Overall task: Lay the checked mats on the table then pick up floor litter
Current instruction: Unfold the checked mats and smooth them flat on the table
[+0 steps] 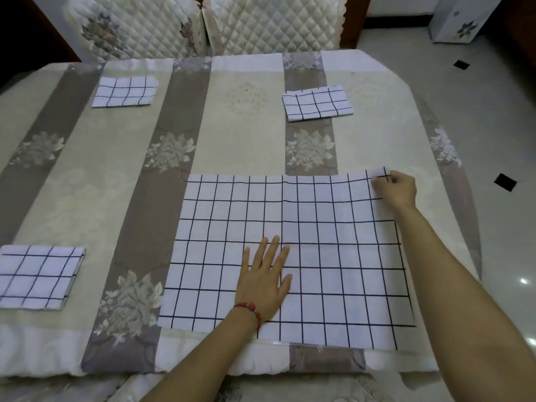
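Left hand: the left hand (265, 281) lies flat, fingers straight and spread, palm down on the near middle of the open checked mat (319, 256); it presses and does not grasp. A red bead bracelet (250, 309) sits at the wrist.
Open checked mat: spread flat at the near edge of the table (246, 134), toward its right side; the mat's near edge lies just along the table's near edge.
Right hand: the right hand (396, 188) has its fingers curled, pinching the mat's far right corner, which stands slightly lifted off the cloth.
Mat against grip: nearly the whole mat lies left of and nearer than the pinching hand; only the corner is in the fingers, while the flat hand anchors the middle.
Step in hand: by my reading, squaring and smoothing this mat. Done well, the flat palm keeps the middle from sliding while the corner is drawn outward and set down without a ripple, the far edge kept parallel to the table's edge.
Folded mat, left: a folded checked mat (39, 277) rests at the table's left edge, near side.
Folded mats, far: one folded checked mat (124, 91) lies toward the far left corner, another (317, 103) toward the far right; all three appear yet to be opened.
Beyond the table: two quilted chair backs (203, 21) stand at the far edge.
Floor litter: dark scraps (505, 182) lie on the pale floor to the right, well apart from both hands.
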Tool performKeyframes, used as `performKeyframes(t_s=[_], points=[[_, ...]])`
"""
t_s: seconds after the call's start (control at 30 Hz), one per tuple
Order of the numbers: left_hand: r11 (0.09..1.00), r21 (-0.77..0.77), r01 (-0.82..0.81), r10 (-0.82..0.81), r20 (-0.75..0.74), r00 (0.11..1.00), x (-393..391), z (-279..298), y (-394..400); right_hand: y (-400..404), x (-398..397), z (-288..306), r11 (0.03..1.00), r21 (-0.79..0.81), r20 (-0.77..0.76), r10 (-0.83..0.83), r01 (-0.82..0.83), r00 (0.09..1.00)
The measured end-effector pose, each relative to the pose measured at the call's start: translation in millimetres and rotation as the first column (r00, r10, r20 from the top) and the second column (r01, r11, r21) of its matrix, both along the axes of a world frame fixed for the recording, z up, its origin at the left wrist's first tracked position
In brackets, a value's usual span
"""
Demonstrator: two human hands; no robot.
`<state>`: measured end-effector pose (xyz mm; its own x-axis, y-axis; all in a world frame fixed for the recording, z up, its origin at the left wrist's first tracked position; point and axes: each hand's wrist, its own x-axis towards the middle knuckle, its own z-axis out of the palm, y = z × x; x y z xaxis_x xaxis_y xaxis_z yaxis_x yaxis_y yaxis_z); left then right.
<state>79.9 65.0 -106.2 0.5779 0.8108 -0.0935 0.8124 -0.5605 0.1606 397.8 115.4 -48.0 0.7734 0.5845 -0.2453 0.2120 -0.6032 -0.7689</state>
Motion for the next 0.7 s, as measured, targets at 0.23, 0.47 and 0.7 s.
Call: performKeyframes(t_s=[0.23,0.47,0.7], points=[[1.000,-0.011,-0.004,0.004,-0.019,1.000,1,4,0,-12,-64,3,0.981,-0.031,0.460,0.184,-0.191,0.868],[1.000,-0.004,-0.023,0.023,-0.039,0.999,3,1,-1,-41,-171,-42,0.630,-0.330,0.393,0.769,-0.703,0.505],[1.000,-0.007,-0.030,0.030,-0.039,0.999,2,1,-1,-55,-101,-38,0.889,-0.438,0.389,0.324,-0.137,0.862]])
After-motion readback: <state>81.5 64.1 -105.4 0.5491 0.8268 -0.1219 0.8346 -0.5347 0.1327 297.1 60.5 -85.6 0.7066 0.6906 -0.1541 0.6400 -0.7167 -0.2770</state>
